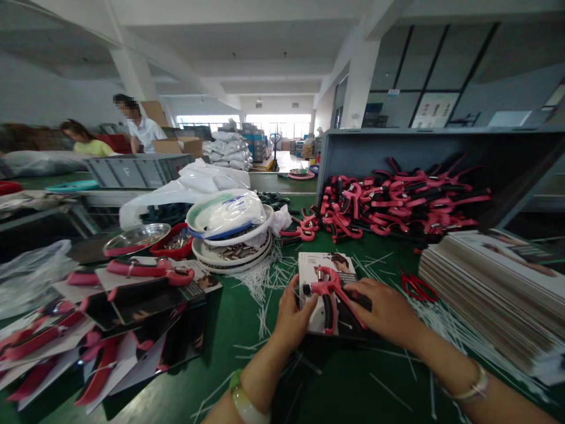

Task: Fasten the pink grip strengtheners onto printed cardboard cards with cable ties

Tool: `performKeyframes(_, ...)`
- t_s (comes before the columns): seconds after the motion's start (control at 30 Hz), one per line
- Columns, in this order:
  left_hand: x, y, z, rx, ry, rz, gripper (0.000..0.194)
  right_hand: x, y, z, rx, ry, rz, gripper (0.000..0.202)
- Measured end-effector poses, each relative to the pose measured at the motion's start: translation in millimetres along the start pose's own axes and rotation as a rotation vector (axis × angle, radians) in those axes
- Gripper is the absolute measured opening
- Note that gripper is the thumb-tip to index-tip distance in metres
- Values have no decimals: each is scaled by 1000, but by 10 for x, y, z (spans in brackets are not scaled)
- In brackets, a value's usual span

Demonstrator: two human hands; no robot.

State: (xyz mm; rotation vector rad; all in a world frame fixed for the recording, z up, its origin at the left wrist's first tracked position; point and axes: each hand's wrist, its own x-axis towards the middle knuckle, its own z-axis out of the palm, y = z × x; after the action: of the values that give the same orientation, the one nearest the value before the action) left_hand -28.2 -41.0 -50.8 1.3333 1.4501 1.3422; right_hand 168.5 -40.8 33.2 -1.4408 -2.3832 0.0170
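A pink and black hand grip exerciser (327, 288) lies on a printed backing card (311, 265) in front of me. My left hand (292, 315) is closed at the card's left edge, its thumb pressing near the exerciser's black-tipped end. On the other side, my right hand (384, 309) has its fingers closed over the right handle, hiding part of it. White plastic ties (269, 271) are strewn on the green table around the card.
To the left, several carded exercisers (150, 294) are piled up. A tipped grey crate (324, 171) spills loose exercisers (397, 200). Stacked cards (485, 300) and red-handled scissors (418, 287) lie right. Stacked round trays (198, 253) stand behind. Two people work at the far left.
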Motion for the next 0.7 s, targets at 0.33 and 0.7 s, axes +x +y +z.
performKeyframes(0.33,642,773,174,812,-175,160,33,185,115,276,-42,-84,-145,18)
performKeyframes(0.7,607,636,348,737,-291,328,15,241,227,454,532,138,-34,20)
